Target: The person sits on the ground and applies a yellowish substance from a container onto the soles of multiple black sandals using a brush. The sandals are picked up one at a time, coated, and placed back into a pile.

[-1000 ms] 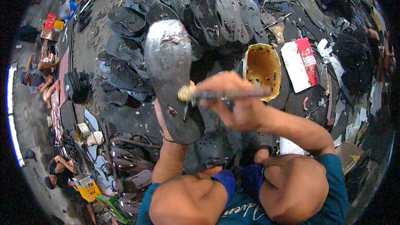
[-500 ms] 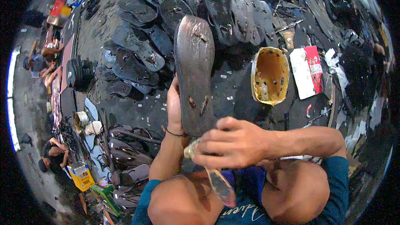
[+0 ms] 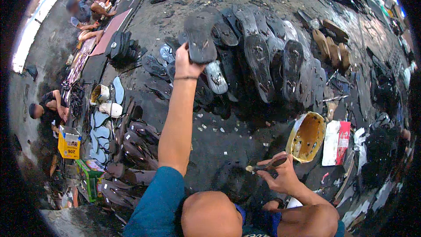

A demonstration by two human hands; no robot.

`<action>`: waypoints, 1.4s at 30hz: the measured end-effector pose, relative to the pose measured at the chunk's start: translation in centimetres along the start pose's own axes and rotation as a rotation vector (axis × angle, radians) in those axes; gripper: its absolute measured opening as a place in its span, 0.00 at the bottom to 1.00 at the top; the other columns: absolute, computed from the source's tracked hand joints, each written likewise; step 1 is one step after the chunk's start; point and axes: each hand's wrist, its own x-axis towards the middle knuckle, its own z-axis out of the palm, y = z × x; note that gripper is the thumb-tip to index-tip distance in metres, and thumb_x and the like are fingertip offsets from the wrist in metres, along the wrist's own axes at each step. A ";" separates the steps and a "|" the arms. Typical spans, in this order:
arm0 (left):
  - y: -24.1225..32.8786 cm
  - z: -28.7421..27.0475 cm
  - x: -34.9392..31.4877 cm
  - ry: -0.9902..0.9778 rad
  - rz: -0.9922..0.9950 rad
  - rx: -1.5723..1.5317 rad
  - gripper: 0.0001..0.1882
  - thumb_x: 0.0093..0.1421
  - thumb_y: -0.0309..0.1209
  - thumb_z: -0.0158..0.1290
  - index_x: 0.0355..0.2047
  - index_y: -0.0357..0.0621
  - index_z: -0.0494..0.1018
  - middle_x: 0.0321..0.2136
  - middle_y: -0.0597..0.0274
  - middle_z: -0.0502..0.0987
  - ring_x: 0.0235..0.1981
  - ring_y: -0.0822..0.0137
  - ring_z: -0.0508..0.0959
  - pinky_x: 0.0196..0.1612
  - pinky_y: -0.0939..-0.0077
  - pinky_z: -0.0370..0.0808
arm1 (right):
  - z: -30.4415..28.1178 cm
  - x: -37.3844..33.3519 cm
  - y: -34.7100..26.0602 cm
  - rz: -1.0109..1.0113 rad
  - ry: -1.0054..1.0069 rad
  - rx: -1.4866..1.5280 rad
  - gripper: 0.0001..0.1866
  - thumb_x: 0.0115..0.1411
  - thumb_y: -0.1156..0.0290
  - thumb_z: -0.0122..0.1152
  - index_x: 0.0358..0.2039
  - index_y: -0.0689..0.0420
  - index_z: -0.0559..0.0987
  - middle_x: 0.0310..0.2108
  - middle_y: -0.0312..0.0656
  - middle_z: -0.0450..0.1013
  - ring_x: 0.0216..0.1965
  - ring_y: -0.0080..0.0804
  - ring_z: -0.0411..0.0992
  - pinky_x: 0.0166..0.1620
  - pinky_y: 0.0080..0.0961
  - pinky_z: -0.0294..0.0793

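Underfoot, a littered floor (image 3: 210, 147) bears one tub (image 3: 296, 132), one sandal heap (image 3: 258, 57) and, leftward, two people (image 3: 81, 17); the left hand (image 3: 185, 63) grips one sole (image 3: 200, 39) at the heap's left edge, the right hand (image 3: 283, 177) one brush (image 3: 258, 167).

Flat, cool light falls across the grey workshop floor (image 3: 210, 142), while a long white glowing strip (image 3: 26, 48) burns out along the upper-left rim and glare whitens a shiny dark rubber sole (image 3: 217, 79). Shadow pools below the clustered black rubber soles (image 3: 256, 61), and the broad black sole (image 3: 201, 39) in the bare left hand (image 3: 186, 61) looks soft toward its far end. Fisheye distortion bends the outer scene into black, speckled corners.
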 end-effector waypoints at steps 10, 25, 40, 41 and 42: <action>-6.4 0.9 -3.4 0.284 0.010 -0.187 0.29 0.69 0.40 0.48 0.65 0.39 0.58 0.61 0.50 0.69 0.60 0.54 0.71 0.59 0.52 0.74 | -2.7 0.2 4.7 0.418 0.396 0.192 0.14 0.65 0.66 0.63 0.47 0.60 0.81 0.39 0.40 0.78 0.42 0.27 0.74 0.48 0.27 0.73; -10.3 -15.5 -31.0 1.169 0.135 1.892 0.36 0.51 0.31 0.66 0.58 0.35 0.62 0.50 0.44 0.73 0.50 0.51 0.75 0.55 0.60 0.69 | -7.3 -5.4 12.2 0.700 0.075 -0.437 0.20 0.62 0.61 0.67 0.47 0.64 0.80 0.36 0.52 0.80 0.33 0.41 0.78 0.39 0.35 0.75; -16.6 -6.9 -31.9 0.120 0.064 1.366 0.11 0.60 0.30 0.60 0.41 0.39 0.77 0.40 0.51 0.77 0.46 0.51 0.76 0.51 0.62 0.74 | -8.7 -10.2 6.3 0.766 -0.117 0.079 0.15 0.61 0.63 0.63 0.41 0.62 0.81 0.33 0.50 0.81 0.36 0.43 0.80 0.43 0.34 0.77; -16.4 -6.3 -32.3 0.013 -0.149 1.203 0.16 0.60 0.30 0.60 0.47 0.37 0.75 0.47 0.49 0.76 0.51 0.51 0.75 0.56 0.61 0.72 | -8.3 -10.6 6.7 0.773 0.008 0.287 0.14 0.62 0.65 0.63 0.43 0.62 0.80 0.33 0.45 0.79 0.37 0.37 0.77 0.43 0.31 0.75; -17.3 -6.0 -32.2 -0.104 0.027 1.286 0.18 0.60 0.30 0.60 0.50 0.38 0.75 0.51 0.48 0.75 0.54 0.50 0.74 0.59 0.61 0.71 | -7.8 -10.3 6.2 0.770 0.123 0.488 0.14 0.62 0.67 0.62 0.44 0.62 0.79 0.34 0.40 0.77 0.37 0.30 0.74 0.44 0.29 0.73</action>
